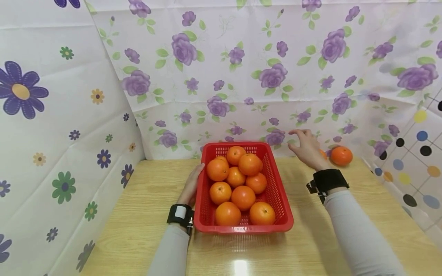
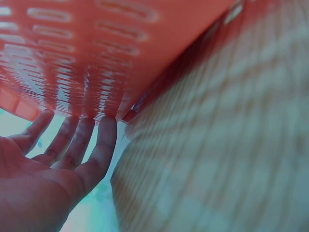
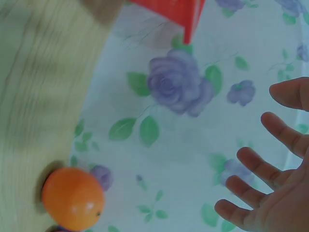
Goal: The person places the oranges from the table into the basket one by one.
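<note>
A red plastic basket (image 1: 241,229) with slotted sides stands on the table, holding several oranges (image 1: 243,198). My left hand (image 1: 190,184) is at the basket's left side. The left wrist view shows that hand (image 2: 58,169) with fingers extended and fingertips (image 2: 107,126) against the slotted wall. Raised to the right of the basket, my right hand (image 1: 307,147) holds nothing; its fingers (image 3: 260,166) are spread and slightly bent in the right wrist view. Beyond the right wrist, an orange (image 1: 341,156) lies on the table, and another (image 1: 323,154) is mostly hidden behind that hand.
The wooden table (image 1: 138,230) ends at a back wall covered by a sheet with purple flowers (image 1: 217,106). Another flowered sheet (image 1: 34,145) closes off the left side, and a dotted one (image 1: 414,168) the right. A black band (image 1: 330,180) wraps the right wrist.
</note>
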The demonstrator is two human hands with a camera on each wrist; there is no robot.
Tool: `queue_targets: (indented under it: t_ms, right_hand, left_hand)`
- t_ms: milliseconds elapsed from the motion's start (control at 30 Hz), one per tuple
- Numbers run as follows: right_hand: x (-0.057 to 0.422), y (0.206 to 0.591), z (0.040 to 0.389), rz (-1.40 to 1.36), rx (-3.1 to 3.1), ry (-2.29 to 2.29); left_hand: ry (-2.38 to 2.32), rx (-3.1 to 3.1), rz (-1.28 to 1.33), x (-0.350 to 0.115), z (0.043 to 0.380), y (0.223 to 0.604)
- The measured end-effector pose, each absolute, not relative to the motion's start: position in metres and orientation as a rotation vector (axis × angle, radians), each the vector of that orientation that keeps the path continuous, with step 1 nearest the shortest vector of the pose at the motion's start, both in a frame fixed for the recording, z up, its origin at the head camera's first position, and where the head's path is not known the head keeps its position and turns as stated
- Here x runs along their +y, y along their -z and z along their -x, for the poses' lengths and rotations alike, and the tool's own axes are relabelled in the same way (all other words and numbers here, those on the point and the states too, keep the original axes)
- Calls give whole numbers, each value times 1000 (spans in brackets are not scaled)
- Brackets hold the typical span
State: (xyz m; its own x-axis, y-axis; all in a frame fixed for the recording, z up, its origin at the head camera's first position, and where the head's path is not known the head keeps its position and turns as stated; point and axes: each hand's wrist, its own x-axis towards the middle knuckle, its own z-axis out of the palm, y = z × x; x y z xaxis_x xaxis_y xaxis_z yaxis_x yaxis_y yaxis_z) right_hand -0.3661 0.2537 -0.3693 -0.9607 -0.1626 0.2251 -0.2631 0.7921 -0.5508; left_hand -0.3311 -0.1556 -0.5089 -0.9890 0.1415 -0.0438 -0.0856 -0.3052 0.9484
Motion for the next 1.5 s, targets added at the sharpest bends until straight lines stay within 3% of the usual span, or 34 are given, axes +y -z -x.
queue_targets:
  t_ms: [1000, 1500]
  right_hand:
    - [335, 431, 404, -78, -2906, -764]
    - [351, 464, 417, -79, -2963, -721]
  left_hand:
    - [-2427, 1779, -80, -153, 336, 506]
    - [-2418, 1759, -77, -157, 330, 509]
